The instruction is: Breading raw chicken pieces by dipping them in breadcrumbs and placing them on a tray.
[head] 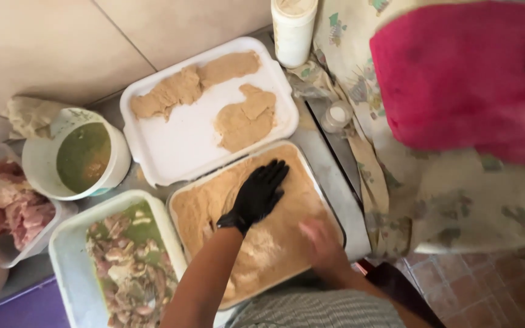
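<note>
My left hand (257, 194), in a black glove, presses flat with spread fingers on the crumbs in a metal tray (329, 209) filled with tan breadcrumbs. My bare right hand (321, 243), blurred and dusted with crumbs, rests in the same tray nearer me, its fingers loosely curled. Whether a piece of meat lies under either hand is hidden by the crumbs. Behind it, a white plastic tray (183, 146) holds three flat breaded cutlets (245, 118).
A white tub of meat in green marinade (132, 261) sits at the left, a round bucket of green liquid (83, 157) behind it, raw meat in a container (7, 200) at far left. A white canister (293, 30), small jar (337, 115) and pink cloth (457, 79) stand right.
</note>
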